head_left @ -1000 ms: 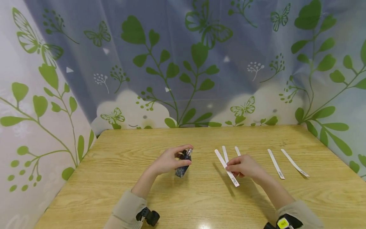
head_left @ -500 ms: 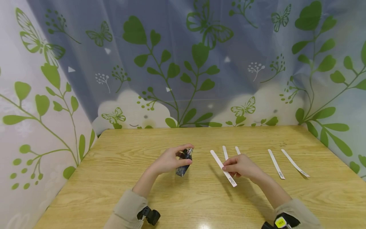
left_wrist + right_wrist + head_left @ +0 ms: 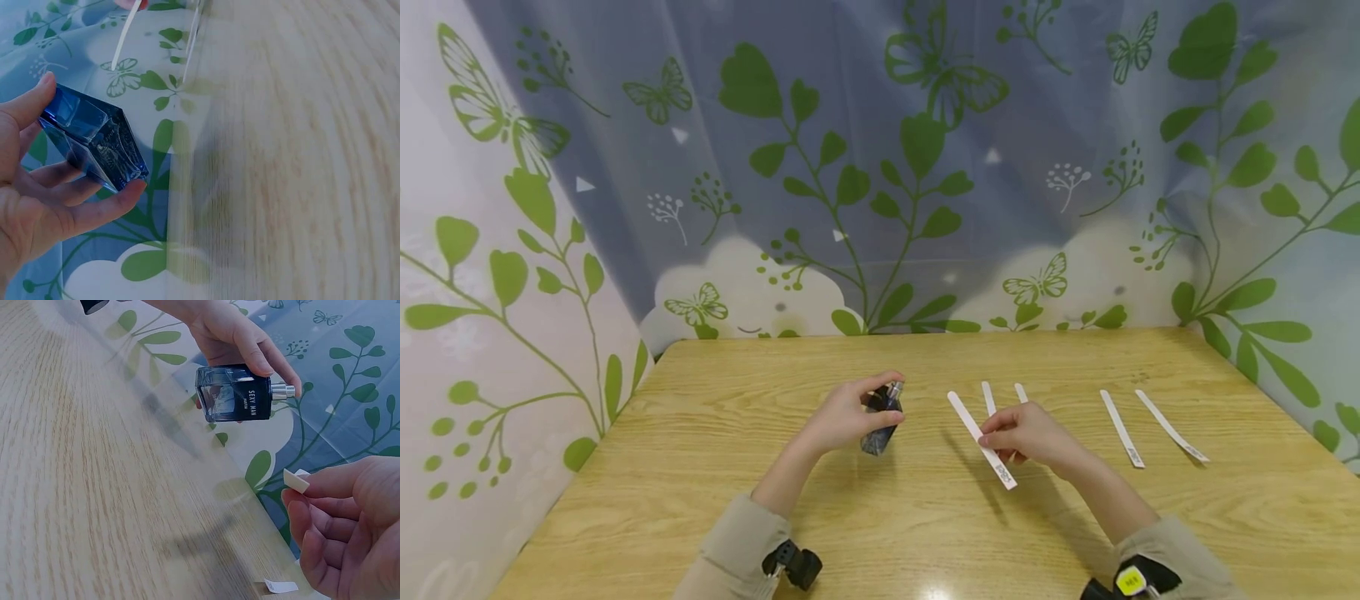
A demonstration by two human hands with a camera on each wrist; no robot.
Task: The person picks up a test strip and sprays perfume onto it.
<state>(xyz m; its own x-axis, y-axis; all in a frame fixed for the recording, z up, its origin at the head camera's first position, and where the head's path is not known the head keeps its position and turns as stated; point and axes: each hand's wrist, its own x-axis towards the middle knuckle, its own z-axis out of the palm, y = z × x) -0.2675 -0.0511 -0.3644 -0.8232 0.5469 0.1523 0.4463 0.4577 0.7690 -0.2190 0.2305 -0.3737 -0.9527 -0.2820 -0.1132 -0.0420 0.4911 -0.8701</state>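
Observation:
A dark blue glass perfume bottle (image 3: 874, 442) with a silver spray nozzle is held tilted above the table by my left hand (image 3: 842, 417). My index finger lies at the nozzle and my thumb along the side. Lettering reading "SEXY MAN" shows on the bottle (image 3: 219, 394) in the right wrist view. To the right, my right hand (image 3: 1037, 437) pinches a white paper test strip (image 3: 962, 410) between thumb and fingers, its marked end pointing towards me. The strip's far tip is level with the nozzle, a short gap away. Whether any spray is out cannot be seen.
Two more white strips, a left one (image 3: 988, 398) and a right one (image 3: 1021, 393), lie partly hidden behind my right hand. Further right lie a straight strip (image 3: 1122, 429) and a bent strip (image 3: 1172, 427). The wooden table (image 3: 775, 367) ends at a leaf-patterned curtain (image 3: 880, 167).
My right hand has carried the strip slightly left, nearer the bottle. The bottle has risen a little in my left hand, whose grip looks the same.

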